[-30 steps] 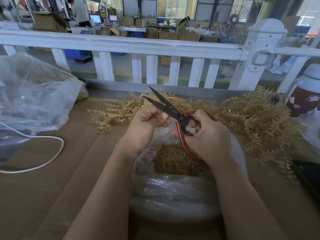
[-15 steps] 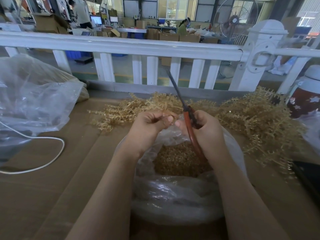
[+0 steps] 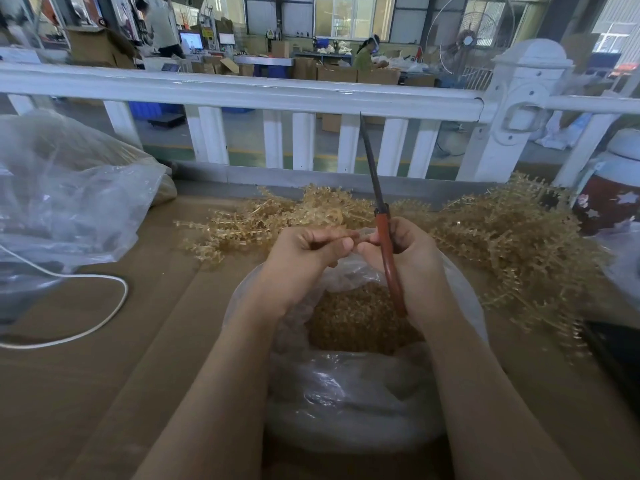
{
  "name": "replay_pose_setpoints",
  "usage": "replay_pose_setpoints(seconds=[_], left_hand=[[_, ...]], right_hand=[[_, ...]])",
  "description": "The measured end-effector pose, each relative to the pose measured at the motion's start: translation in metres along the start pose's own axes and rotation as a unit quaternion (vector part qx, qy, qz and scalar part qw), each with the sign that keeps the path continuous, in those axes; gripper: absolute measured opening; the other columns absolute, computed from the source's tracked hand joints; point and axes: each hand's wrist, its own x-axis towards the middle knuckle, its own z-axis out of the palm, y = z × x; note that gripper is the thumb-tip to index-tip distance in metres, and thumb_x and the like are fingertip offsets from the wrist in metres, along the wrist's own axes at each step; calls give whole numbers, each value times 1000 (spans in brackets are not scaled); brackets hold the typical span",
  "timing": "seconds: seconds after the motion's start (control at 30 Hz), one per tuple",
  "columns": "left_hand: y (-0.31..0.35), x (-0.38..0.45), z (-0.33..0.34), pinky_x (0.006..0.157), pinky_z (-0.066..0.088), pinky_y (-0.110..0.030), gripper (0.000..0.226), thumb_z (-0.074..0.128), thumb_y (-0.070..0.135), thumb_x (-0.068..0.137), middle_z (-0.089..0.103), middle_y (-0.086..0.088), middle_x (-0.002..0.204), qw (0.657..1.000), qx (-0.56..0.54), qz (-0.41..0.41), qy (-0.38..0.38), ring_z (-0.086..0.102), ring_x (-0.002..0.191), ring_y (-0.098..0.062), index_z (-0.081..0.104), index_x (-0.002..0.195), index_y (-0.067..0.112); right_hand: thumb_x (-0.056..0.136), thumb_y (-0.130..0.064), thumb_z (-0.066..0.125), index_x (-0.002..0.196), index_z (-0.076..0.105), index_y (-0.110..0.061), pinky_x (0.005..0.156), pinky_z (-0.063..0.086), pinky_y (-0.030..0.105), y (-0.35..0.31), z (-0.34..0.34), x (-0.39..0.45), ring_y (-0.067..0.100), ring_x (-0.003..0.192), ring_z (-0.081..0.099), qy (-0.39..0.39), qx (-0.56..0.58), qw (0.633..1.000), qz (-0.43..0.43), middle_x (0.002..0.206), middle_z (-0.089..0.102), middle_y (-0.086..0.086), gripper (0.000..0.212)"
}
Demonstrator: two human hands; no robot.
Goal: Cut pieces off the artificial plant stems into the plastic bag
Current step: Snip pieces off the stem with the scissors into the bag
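Two hands met over the open plastic bag point(image 3: 346, 386). The left hand point(image 3: 304, 258) had its fingers point(image 3: 341, 244) curled, pinching a short pale stem piece point(image 3: 362, 233). The right hand point(image 3: 412, 265) had its fingers wrapped round the red handles of the scissors point(image 3: 386, 251) while thumb and forefinger touched the same piece. Blades closed, tip pointing up and away toward the white railing point(image 3: 242, 95).

Risk, as judged: the piece was small and held right beside the blades; a careless reopening could nip a fingertip, or the piece could slip and fall short of the bag onto the desk point(image 3: 86, 375).

Both wrists were bent inward, forearms converging from the near edge. Bag held a layer of golden cuttings point(image 3: 349, 323); the uncut stems point(image 3: 502, 247) lay heaped just behind it.
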Motion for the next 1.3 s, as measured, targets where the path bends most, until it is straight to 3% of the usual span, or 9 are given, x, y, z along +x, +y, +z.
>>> replay_pose_setpoints(seconds=[0.1,0.23,0.6,0.7,0.77,0.87,0.97,1.13,1.3], left_hand=[[2,0,-1,58,46,-17,8,72,24,84,69,7,71,998,-41,-28,49,59,63,-4,71,78,19],[1,3,-5,59,49,-21,29,75,41,71,69,-3,70,981,-118,-99,117,61,62,-10,68,72,14],[-4,4,-7,64,49,-19,15,73,20,76,67,-4,70,970,-214,-75,86,57,62,-9,70,79,6],[-4,4,-8,65,48,-18,16,68,15,86,64,-1,69,973,-205,-57,92,55,64,-9,68,88,-1],[-4,4,-8,67,46,-19,13,63,10,92,63,2,68,975,-192,-46,98,53,66,-10,66,95,-2],[-2,5,-7,68,45,-20,8,60,8,94,61,4,67,979,-172,-32,104,52,67,-9,66,89,6],[-1,5,-8,67,46,-21,20,59,6,95,58,2,66,977,-181,-15,112,50,65,-10,66,78,14],[-4,5,-9,66,44,-20,19,54,-1,96,53,-2,69,975,-193,5,111,47,65,-10,63,81,9],[-5,5,-9,66,44,-20,25,52,-3,96,58,-3,73,972,-198,-13,124,51,64,-8,68,84,12]], right_hand=[[84,-9,79,88,64,-24,79,58,29,1,1,2,18,85,73,10,-8,1000,-10,89,75,3,22],[82,-7,80,89,64,-30,65,51,12,0,4,2,4,73,69,18,-15,999,-35,86,73,1,29],[81,-10,83,91,65,-25,69,52,13,0,4,0,4,75,69,6,-11,999,-44,87,74,-1,26],[75,-29,88,91,65,-28,67,51,13,4,2,0,3,74,66,5,-57,997,-47,88,71,1,28],[72,-45,87,90,63,-34,66,48,12,6,0,0,-2,77,64,4,-113,992,-56,89,69,-10,32],[67,-70,76,87,57,-37,64,44,8,7,0,-2,-6,83,61,-5,-191,979,-77,91,63,-25,43],[63,-85,61,90,53,-36,58,40,9,11,-1,-4,-10,86,58,1,-278,955,-99,84,62,-22,56],[67,-83,63,94,47,-37,65,43,18,11,-4,-5,-6,84,54,18,-365,921,-138,85,55,-24,55],[73,-80,62,96,51,-33,63,33,8,5,-7,-9,-5,79,48,24,-414,892,-178,85,55,-22,53]])
